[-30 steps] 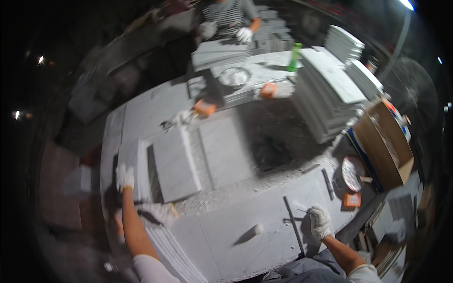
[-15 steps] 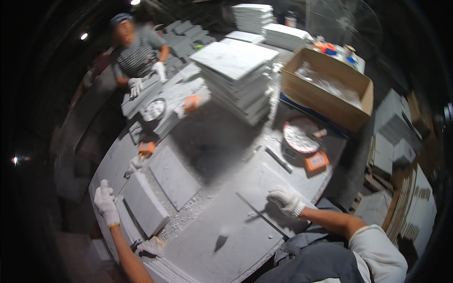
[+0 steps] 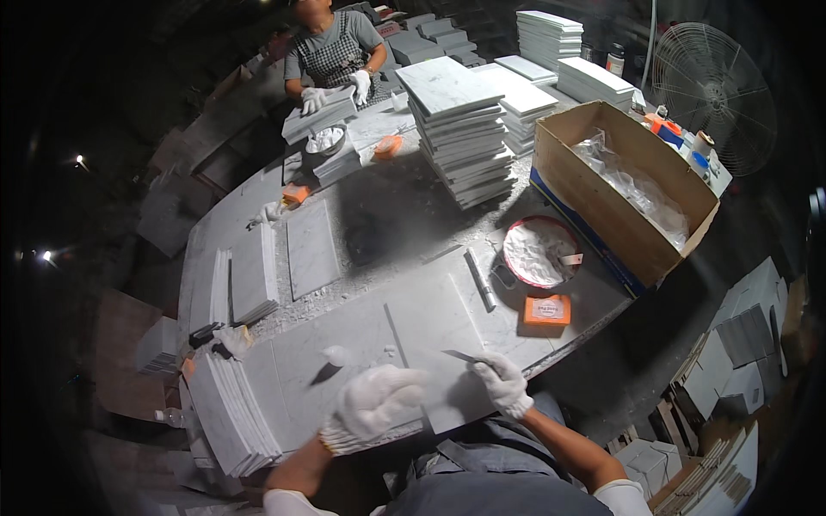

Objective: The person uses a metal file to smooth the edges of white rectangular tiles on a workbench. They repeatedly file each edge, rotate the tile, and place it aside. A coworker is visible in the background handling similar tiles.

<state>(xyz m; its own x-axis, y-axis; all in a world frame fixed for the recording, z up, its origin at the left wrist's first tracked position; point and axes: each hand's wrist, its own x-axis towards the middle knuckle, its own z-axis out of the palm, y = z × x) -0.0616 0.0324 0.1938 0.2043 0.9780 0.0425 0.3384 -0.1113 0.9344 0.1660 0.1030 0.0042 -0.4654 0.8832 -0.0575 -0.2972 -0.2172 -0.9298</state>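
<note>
My right hand, in a white knit glove, is closed round a thin, dark flat-bladed scraper whose blade points left. It is held over a grey-white marble tile lying at the table's near edge. My left hand, also gloved and somewhat blurred, hovers left of that tile with its fingers apart and nothing visible in it. Just beyond the left hand a small white lump casts a dark shadow on the pale slab.
Leaning tiles stand at the left. A red-rimmed bowl of white powder, an orange block, a metal bar and a cardboard box lie right. Tall tile stack beyond; a gloved co-worker handles tiles.
The view has turned. My left hand has come from the tiles at the far left to beside the near tile. The scraper now shows in my right hand, which is closed.
</note>
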